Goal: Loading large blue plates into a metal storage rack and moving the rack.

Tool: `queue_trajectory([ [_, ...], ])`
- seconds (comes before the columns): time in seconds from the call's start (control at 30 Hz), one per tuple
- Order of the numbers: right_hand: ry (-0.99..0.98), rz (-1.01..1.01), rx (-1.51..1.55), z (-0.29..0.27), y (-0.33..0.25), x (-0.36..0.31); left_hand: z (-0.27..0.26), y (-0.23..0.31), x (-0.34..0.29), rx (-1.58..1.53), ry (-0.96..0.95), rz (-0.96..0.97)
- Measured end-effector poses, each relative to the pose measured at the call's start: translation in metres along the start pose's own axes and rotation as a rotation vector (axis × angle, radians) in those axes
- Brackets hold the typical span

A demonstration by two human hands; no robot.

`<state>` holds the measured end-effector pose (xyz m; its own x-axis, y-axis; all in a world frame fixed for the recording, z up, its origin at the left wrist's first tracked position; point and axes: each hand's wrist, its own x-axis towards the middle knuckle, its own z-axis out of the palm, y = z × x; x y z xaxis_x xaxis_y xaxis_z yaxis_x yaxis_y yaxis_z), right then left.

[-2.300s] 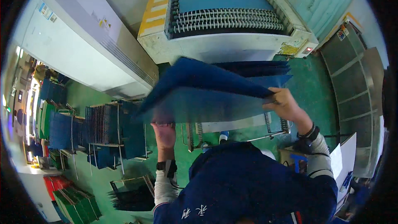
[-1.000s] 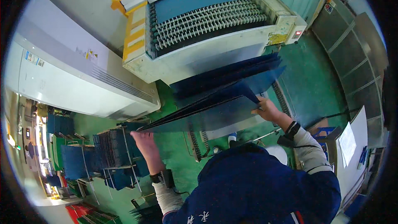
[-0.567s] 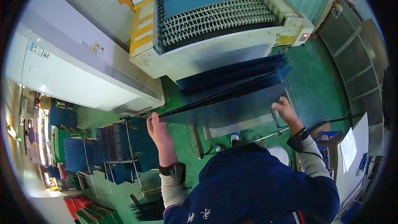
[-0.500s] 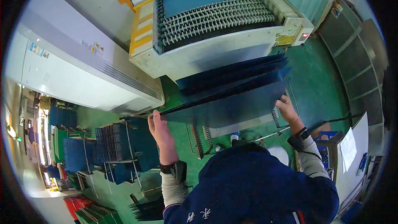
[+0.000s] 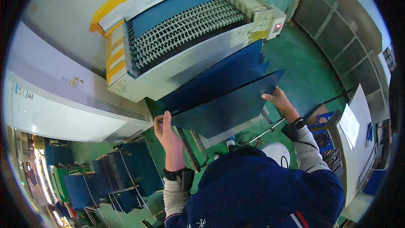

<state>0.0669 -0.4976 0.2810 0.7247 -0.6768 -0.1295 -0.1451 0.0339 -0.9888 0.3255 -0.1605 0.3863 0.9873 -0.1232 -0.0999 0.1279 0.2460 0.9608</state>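
Observation:
A thin dark blue panel (image 5: 228,109) is held between my two hands, tilted up toward the conveyor machine. My left hand (image 5: 166,133) pinches its left edge, thumb on top. At the opposite end my right hand (image 5: 279,101) grips the right edge, thumb on the near face. Just beyond it, several similar blue panels (image 5: 215,74) stand upright, close to the machine's front. Their lower edges are hidden behind the held panel. Below is a wheeled rack with toothed rails (image 5: 190,152), partly covered by the panel.
The roller conveyor machine (image 5: 185,27) stands ahead with a blue sheet (image 5: 177,8) at its far end. A tall white cabinet unit (image 5: 84,97) flanks the left. More racks of blue panels (image 5: 112,173) stand lower left. A desk with paper (image 5: 349,126) is at right.
My view has turned, so the machine sits further left. The held panel now stands apart from the panels behind it, its near face showing more fully. Both hands keep their grip.

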Motion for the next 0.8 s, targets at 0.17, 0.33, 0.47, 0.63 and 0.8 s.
queue_trajectory([
  [0.17,-0.053,-0.026,0.126,-0.008,-0.005,-0.003,0.015,-0.003,0.006,0.013,-0.071,0.014],
  [0.33,0.016,0.012,0.016,-0.01,-0.003,-0.006,0.02,-0.001,-0.002,0.067,-0.096,0.017],
  [0.47,-0.048,0.0,0.053,-0.019,0.003,-0.005,0.02,-0.003,-0.003,0.056,-0.087,0.023],
  [0.63,-0.125,0.087,0.115,-0.046,0.006,-0.009,0.016,0.0,-0.014,0.086,-0.073,0.043],
  [0.8,-0.065,0.224,0.333,-0.073,0.031,0.003,0.009,0.002,-0.033,0.12,-0.131,0.13],
])
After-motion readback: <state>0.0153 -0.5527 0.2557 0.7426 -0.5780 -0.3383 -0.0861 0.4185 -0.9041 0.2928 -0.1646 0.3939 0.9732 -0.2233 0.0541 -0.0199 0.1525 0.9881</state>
